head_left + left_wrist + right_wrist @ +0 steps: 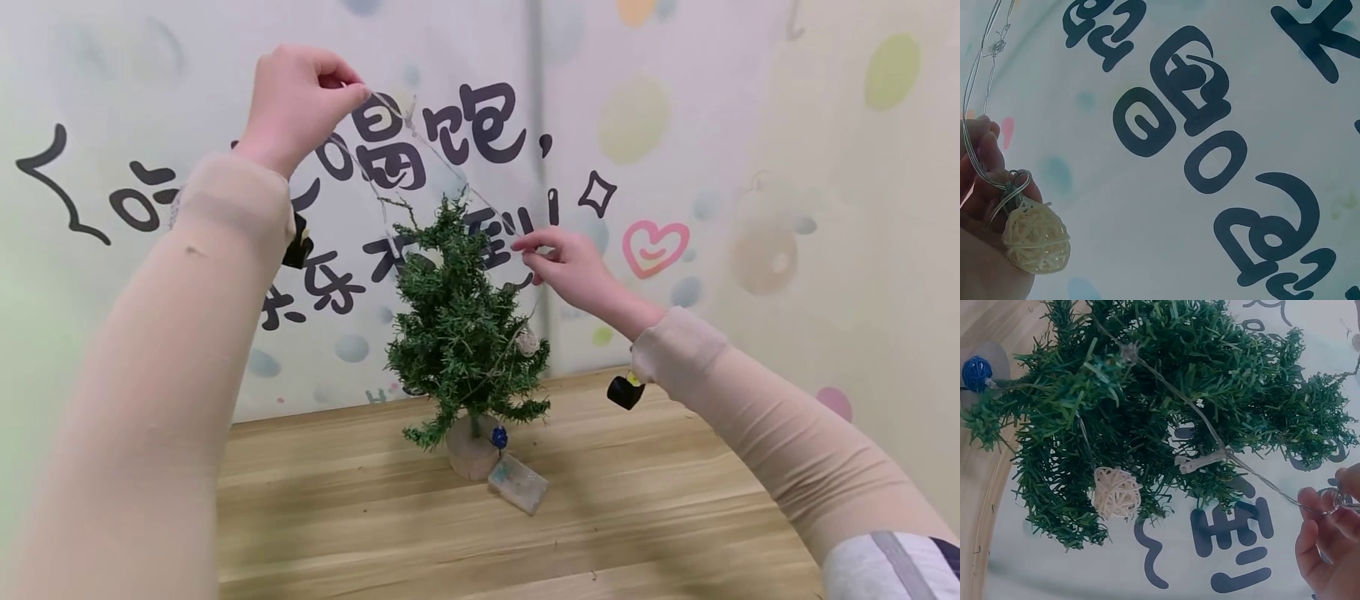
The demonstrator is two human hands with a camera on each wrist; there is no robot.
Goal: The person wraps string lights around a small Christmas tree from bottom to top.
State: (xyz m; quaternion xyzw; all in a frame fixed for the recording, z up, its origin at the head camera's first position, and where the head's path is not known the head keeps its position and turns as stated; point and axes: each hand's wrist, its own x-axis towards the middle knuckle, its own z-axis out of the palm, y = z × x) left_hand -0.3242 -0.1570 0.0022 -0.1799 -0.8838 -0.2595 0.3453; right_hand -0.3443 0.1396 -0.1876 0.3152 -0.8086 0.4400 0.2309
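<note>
While the upper stretch is drawn out between two hands above and beside the tree, the thin wire string [410, 125] slants downward from the left hand [303, 104] to the right hand [573, 267], passing near the treetop. The left hand, raised higher, pinches it with thumb and fingertips close together; in the left wrist view a pale woven ball [1037, 240], tied on the wire, lies against that hand. The right hand, just beside the upper right of the tree, pinches the string too, its fingertips drawn narrow. Another length hangs from the left hand toward the tree's left edge, and more wire crosses the branches of the small green tree [457, 317], which stands upright on the table. A second pale ball [1117, 492] hangs against the foliage on its right side. Below, a blue ball [499, 437] sits just beside the round wooden base [468, 454], and a small translucent box [519, 485] lies near it on the wood-grain table [322, 517]. Beige sleeves [150, 375] cover both forearms. Behind everything, the pale wall [810, 208] carries dark lettering [483, 121], coloured spots and a pink smiling heart [655, 225].
</note>
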